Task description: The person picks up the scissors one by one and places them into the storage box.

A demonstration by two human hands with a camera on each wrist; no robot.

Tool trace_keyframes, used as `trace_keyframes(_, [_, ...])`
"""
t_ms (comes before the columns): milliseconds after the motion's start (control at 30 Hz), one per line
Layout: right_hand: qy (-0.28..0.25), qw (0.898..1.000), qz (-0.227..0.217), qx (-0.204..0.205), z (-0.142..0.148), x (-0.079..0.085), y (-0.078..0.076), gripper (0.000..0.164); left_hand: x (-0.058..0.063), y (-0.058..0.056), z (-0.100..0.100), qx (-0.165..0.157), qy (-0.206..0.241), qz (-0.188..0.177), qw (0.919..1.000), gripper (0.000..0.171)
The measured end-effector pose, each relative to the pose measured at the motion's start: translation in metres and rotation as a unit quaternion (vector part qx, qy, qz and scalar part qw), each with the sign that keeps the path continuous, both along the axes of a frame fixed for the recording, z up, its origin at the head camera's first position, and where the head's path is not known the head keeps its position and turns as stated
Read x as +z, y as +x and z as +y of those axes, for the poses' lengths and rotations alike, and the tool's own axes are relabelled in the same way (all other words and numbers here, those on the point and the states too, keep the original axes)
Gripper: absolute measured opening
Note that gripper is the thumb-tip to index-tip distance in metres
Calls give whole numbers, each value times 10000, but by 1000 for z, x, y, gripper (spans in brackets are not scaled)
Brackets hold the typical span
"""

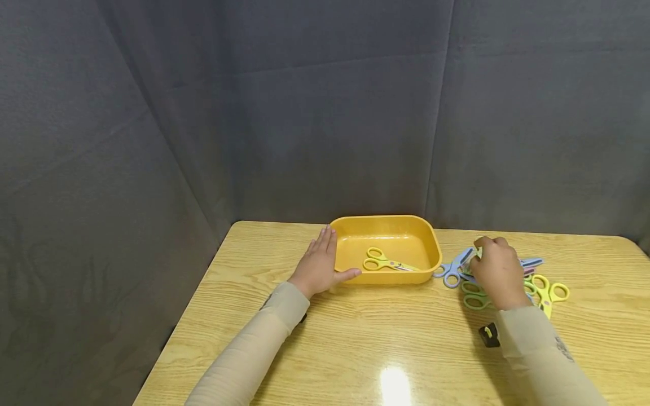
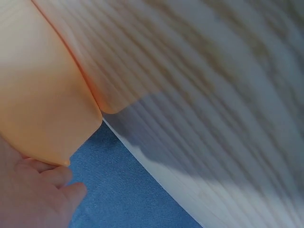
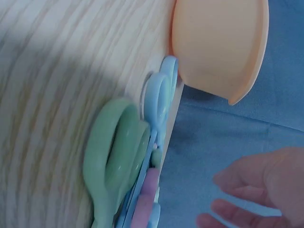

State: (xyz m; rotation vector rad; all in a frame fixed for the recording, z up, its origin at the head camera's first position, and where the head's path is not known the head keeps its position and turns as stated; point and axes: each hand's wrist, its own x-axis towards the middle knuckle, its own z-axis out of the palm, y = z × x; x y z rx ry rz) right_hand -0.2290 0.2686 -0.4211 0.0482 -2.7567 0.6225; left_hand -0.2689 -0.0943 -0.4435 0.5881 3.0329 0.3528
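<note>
My left hand lies against the left end of a yellow-orange plastic tray, fingers stretched along the rim and thumb out at its front corner. In the left wrist view, its fingertips touch the tray's edge. One pair of yellow scissors lies inside the tray. My right hand is over a pile of scissors to the tray's right. In the right wrist view its fingers are apart and loosely bent, with nothing visible between them. Blue scissors, green scissors and yellow scissors show around it; the hand hides part of the pile.
The wood-grain table runs back to a dark grey-blue curtain, which also hangs along the left side. Blue scissors at the pile's left lie close beside the tray's right end. A small dark device shows beneath my right wrist.
</note>
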Motion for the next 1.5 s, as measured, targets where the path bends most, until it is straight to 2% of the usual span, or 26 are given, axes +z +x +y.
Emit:
trace_keyframes(100, [38,9996,-167,-204,5,-1,1,39,0,0,0,5,-36,3,10000,117])
trace_keyframes(267, [175,9976,-512,-421,12,-2,4,31,-1,0,0,7,25,40,10000,117])
trace_keyframes(500, [416,9947,-795,-504,21,-4,5,23,-1,1,0,-3,32,35,10000,117])
trace_keyframes(667, [368,9890,-1323,-554,27,-6,4,21,1,2,1,-38,82,47,9999,116])
trace_keyframes(767, [301,9869,-1474,-579,29,-8,4,22,1,2,1,-34,121,55,9999,116])
trace_keyframes(1167, [162,9910,-1157,-660,27,-14,3,19,-1,0,0,12,93,39,9999,117])
trace_keyframes(1367, [448,9963,-600,-419,27,-19,3,17,0,1,0,11,116,64,9999,116])
trace_keyframes(1500, [482,9966,-564,-369,27,-20,2,18,-2,0,0,8,129,97,9999,115])
